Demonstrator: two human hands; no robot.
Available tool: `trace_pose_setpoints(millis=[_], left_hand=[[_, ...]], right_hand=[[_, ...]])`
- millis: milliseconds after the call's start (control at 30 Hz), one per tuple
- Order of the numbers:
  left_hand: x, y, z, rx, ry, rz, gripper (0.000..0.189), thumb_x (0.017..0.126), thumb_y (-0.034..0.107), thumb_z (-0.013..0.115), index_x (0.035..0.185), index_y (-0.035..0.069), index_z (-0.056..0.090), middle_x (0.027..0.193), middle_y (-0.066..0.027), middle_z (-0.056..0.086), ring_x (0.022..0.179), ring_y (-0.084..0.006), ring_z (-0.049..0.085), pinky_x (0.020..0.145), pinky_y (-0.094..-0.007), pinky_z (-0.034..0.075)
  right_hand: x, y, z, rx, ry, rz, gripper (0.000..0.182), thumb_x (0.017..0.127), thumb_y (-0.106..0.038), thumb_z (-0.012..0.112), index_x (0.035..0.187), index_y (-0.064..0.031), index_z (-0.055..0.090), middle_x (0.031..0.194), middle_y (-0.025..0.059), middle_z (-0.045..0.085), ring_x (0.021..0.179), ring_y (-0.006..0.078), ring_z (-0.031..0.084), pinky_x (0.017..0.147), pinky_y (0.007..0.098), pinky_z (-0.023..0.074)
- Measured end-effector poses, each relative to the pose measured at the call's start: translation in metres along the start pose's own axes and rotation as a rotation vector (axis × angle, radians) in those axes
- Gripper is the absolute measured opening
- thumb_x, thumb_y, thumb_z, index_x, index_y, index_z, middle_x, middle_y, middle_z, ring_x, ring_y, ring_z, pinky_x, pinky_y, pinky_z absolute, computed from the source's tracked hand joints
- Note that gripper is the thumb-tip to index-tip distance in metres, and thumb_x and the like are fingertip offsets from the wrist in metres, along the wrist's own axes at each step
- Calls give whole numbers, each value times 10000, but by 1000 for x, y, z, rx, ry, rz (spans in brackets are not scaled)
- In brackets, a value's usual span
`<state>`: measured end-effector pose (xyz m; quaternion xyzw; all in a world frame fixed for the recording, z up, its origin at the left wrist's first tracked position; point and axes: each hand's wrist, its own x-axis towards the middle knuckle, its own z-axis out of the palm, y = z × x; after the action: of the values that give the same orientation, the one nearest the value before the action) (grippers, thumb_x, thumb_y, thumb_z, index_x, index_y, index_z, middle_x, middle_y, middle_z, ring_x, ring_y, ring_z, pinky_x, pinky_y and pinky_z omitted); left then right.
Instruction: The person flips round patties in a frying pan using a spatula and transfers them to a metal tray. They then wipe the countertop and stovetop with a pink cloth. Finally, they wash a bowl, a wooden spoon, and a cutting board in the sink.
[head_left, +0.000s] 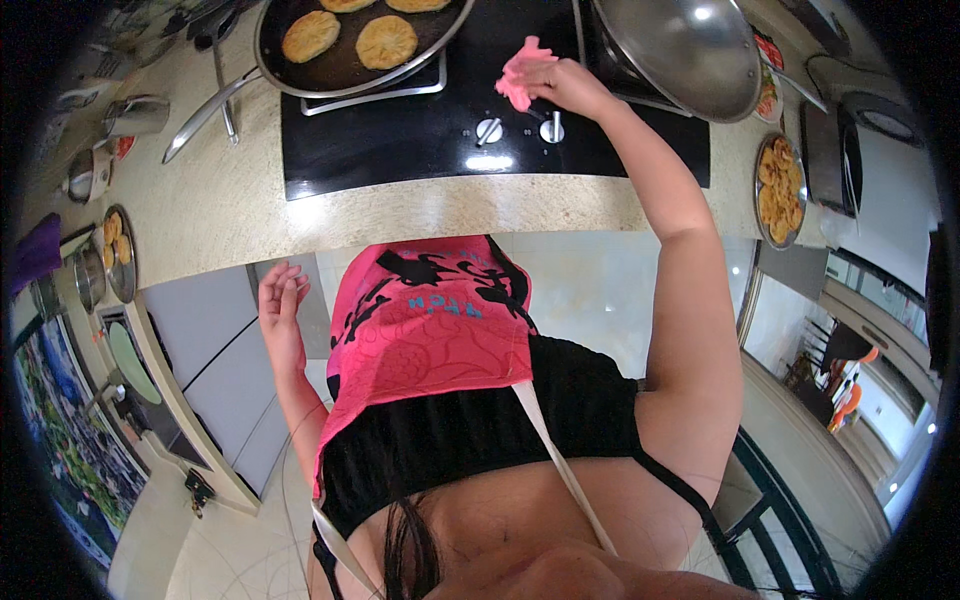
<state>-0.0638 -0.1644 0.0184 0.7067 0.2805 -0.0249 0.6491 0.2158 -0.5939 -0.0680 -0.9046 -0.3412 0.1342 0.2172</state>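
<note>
A crumpled pink cloth (523, 73) is held in my right hand (566, 84), over the black glass cooktop (382, 150) between its two burners and just beyond the control knobs (489, 131). My left hand (283, 294) hangs beside the pink apron (442, 315), below the counter edge, fingers loosely curled and holding nothing. On the left burner sits a frying pan (360, 91) with several browned flatbreads (386, 43) in it. A large steel wok (690, 52) stands tilted at the right burner.
The frying pan's handle (210, 112) juts left over the speckled counter (187, 202), near metal utensils (225, 97). Plates of browned flatbreads stand at the right (780, 191) and left (120, 251). A glass pitcher (139, 116) is at the left. A dark chair (780, 510) stands behind at lower right.
</note>
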Motion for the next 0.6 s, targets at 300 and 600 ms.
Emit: trace_pose_setpoints(millis=[300,600], left_hand=[[9,-6,-24,20,-25,-4,311,951,152,519,1240,38,490,1160,-82,566,1029,-169,554,936,-330,447],[55,4,-45,43,-229,19,268,959,105,489,1218,40,500,1134,-86,580,1016,-168,563,925,-322,451]], right_hand=[[76,2,32,-94,271,430,397,798,-118,462,1164,-122,616,1099,174,637,977,355,622,868,447,479],[39,-221,160,-318,463,262,434,885,-186,467,1208,102,507,1293,268,480,1265,395,395,1089,453,260]])
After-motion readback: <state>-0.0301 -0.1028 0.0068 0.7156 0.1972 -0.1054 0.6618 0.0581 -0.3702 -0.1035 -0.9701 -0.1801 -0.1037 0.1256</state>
